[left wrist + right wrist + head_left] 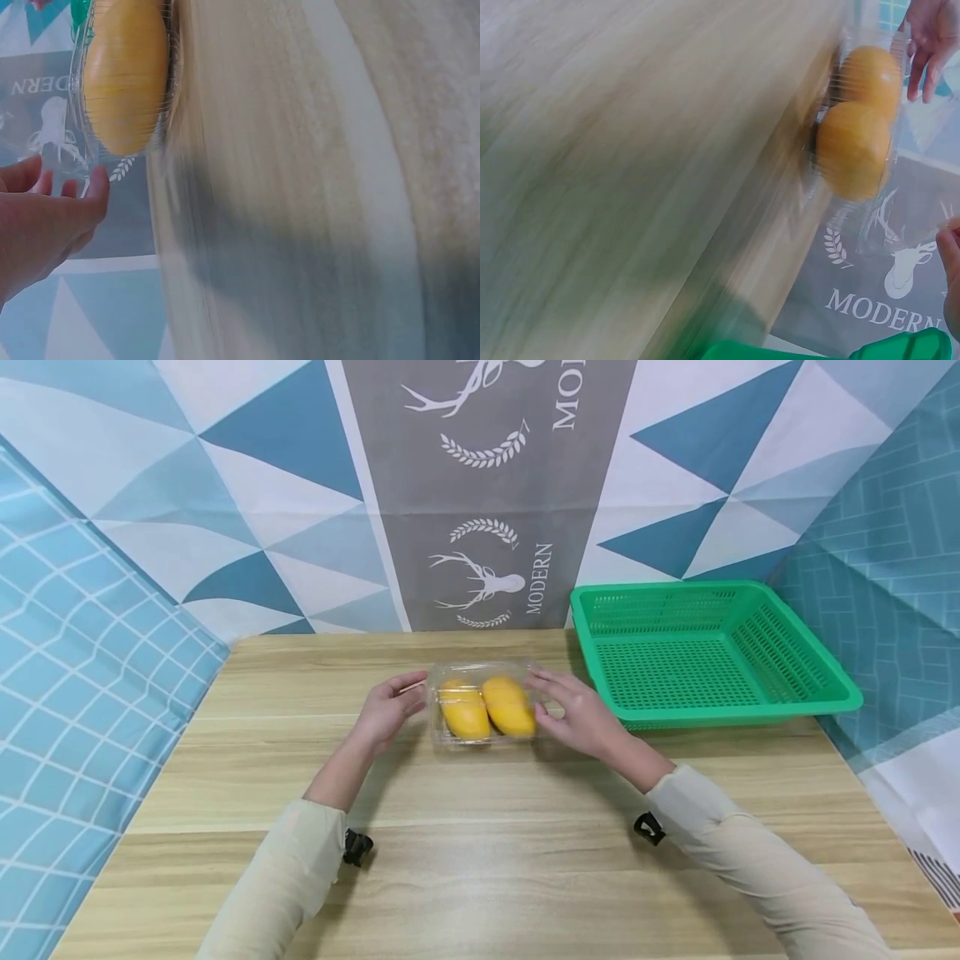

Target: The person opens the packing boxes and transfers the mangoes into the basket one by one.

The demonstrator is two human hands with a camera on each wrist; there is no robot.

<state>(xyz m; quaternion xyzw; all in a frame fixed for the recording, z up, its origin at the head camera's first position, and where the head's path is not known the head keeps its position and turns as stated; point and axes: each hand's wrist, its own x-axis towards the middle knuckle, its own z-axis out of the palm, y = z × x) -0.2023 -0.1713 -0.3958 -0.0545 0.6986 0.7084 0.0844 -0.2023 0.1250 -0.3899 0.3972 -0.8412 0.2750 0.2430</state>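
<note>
Two yellow mangoes (464, 714) lie side by side in a clear plastic clamshell box (442, 742) on the table. Its clear lid (900, 225) stands raised at the far side, where the right wrist view shows it reaching toward the right fingertips. The right hand (577, 714) pinches the lid near its right end, thumb lower than the fingers. At the box's left end, the left hand (386, 710) has its fingers extended and slightly bent, with the tips right at the plastic. One mango (126, 79) shows large above the left hand in the left wrist view.
A green perforated plastic basket (720, 710) stands at the back right, beyond the right hand. The wood-grain table (480, 852) meets a patterned cloth backdrop (487, 493) behind, with blue cloth (82, 652) at the left. A black wrist strap piece (649, 828) hangs under the right sleeve.
</note>
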